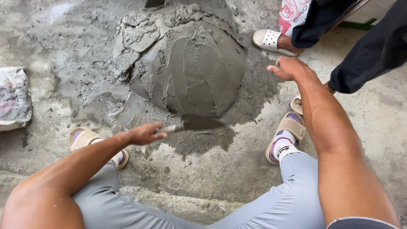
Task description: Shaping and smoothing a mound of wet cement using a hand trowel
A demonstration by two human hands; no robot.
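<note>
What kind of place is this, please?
Probably a building site or work yard: a mound of wet mortar on a rough concrete floor, a trowel in the left hand, and a sack.

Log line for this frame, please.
left hand: grips trowel | trowel: at mortar mound base | right hand: free, open

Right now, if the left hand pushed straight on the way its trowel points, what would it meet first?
The left hand holds a trowel pointing right; its blade tip sits at the foot of the wet mortar mound, so probably mortar first, though depth is unclear.

The left hand (143, 134) is curled tight with its forearm stretched forward; the right hand (291, 68) reaches out, fingers (275, 71) loosely bent.
</note>
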